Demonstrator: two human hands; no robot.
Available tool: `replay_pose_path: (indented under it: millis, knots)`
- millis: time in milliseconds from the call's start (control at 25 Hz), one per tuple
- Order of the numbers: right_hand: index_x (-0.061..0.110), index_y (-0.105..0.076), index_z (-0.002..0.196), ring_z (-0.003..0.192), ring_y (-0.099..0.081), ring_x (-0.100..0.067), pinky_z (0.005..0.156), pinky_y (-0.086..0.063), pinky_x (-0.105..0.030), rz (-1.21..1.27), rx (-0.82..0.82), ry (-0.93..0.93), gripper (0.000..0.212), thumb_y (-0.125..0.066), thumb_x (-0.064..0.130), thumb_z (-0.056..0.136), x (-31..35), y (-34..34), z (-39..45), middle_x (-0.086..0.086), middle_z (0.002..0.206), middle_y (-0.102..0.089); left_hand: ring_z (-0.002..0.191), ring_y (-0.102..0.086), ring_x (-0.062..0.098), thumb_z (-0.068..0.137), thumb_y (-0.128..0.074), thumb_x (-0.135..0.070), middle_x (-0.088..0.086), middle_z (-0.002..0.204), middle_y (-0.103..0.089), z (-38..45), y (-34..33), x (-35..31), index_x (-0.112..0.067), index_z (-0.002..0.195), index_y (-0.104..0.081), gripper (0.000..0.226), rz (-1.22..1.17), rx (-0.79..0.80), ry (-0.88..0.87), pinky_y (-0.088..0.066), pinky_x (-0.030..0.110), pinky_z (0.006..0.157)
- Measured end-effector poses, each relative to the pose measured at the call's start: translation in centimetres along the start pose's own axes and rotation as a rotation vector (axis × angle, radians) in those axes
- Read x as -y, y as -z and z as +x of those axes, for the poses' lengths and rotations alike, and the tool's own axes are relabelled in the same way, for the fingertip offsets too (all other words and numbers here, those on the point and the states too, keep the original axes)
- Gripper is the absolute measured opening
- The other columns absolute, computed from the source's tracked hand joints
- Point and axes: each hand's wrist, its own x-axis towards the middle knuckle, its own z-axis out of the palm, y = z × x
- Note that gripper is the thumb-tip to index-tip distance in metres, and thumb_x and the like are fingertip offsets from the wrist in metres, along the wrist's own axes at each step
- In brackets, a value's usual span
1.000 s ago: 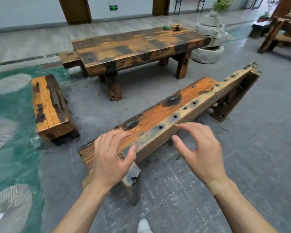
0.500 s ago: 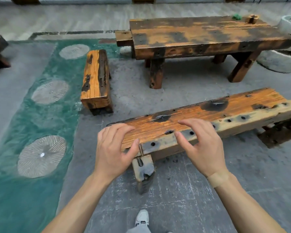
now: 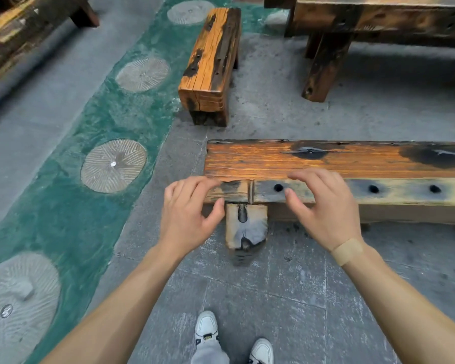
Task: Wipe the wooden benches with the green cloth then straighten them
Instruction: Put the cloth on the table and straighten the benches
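1. The view tips steeply downward compared with a second ago: the long wooden bench point(image 3: 326, 158), which ran slantwise away from the person, now lies square across the frame from centre to 3 o'clock, its near left end just above the person's shoes point(image 3: 208, 329).

2. The left hand point(image 3: 187, 214) hovers at the bench's left end corner, fingers loosely curled and thumb spread below the edge, holding nothing; whether the fingertips touch the wood cannot be told.

3. The right hand point(image 3: 323, 206), a plaster on its wrist, keeps the same clawed, spread pose over the pale front rail with its row of dark holes, thumb near the rail, gripping nothing.

4. Both hands have kept their spacing across the half second while the bench beneath them has swung into line, suggesting the straightening step is under way or just ending at this bench.

5. The green cloth, seen earlier on the far table, is out of view now; neither hand carries it, so wiping here looks finished.

6. The short wooden bench point(image 3: 210, 64) stands at 12 o'clock, end-on and well apart from the long one, beside the counter point(image 3: 378, 19) at 1 o'clock; it probably awaits straightening next.

7. Another bench point(image 3: 24, 30) sits at 10 o'clock beyond the green floor strip point(image 3: 95, 122) with its round stones.
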Motion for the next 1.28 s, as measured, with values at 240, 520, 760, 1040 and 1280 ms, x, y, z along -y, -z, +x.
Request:
replay_pose_path:
  millis: [240,520,760,1040,1280]
  knots:
    - [0.021,-0.068,0.119,0.114,-0.055,-0.028,0.092,-0.040,-0.044,-0.207,0.074,0.022,0.031,-0.063,0.035,0.092,-4.6,-8.9,0.7,-0.001,0.120,-0.065,0.103,-0.059,0.026,0.095,-0.049,-0.040,0.003,0.114,-0.065,-0.7,-7.4,6.0,-0.014,0.114,-0.068,0.037,0.163,0.096,0.044,-0.039,0.042,0.091]
    - [0.025,-0.074,0.102,0.093,-0.064,-0.029,0.083,-0.043,-0.040,-0.434,-0.274,0.019,0.031,-0.046,0.037,0.097,-5.2,-14.6,1.6,0.003,0.100,-0.073,0.093,-0.058,0.026,0.097,-0.039,-0.039,0.005,0.103,-0.069,0.4,-13.1,7.9,-0.013,0.103,-0.071,0.041,0.249,-0.126,0.029,-0.042,0.040,0.078]
    - [0.023,-0.076,0.099,0.088,-0.069,-0.025,0.075,-0.045,-0.036,-0.417,-0.434,0.128,0.029,-0.048,0.028,0.095,-6.2,-15.6,1.5,0.005,0.099,-0.076,0.074,-0.056,0.027,0.099,-0.035,-0.038,0.005,0.091,-0.069,0.0,-15.0,9.1,-0.014,0.095,-0.073,0.046,0.328,-0.340,-0.054,-0.038,0.038,0.065]
    - [0.023,-0.076,0.095,0.087,-0.069,-0.024,0.073,-0.044,-0.035,-0.413,-0.502,0.141,0.032,-0.044,0.028,0.097,-6.2,-15.8,1.5,0.007,0.097,-0.076,0.074,-0.055,0.028,0.100,-0.036,-0.038,0.004,0.090,-0.069,0.0,-15.0,9.1,-0.015,0.096,-0.073,0.044,0.342,-0.374,-0.075,-0.038,0.040,0.066]
    - [0.024,-0.075,0.085,0.080,-0.068,-0.022,0.064,-0.042,-0.035,-0.443,-0.619,0.124,0.042,-0.036,0.029,0.099,-6.1,-16.1,1.7,0.008,0.083,-0.075,0.068,-0.060,0.029,0.100,-0.038,-0.034,0.003,0.084,-0.070,0.1,-15.4,9.3,-0.016,0.090,-0.074,0.042,0.337,-0.479,-0.100,-0.039,0.039,0.060]
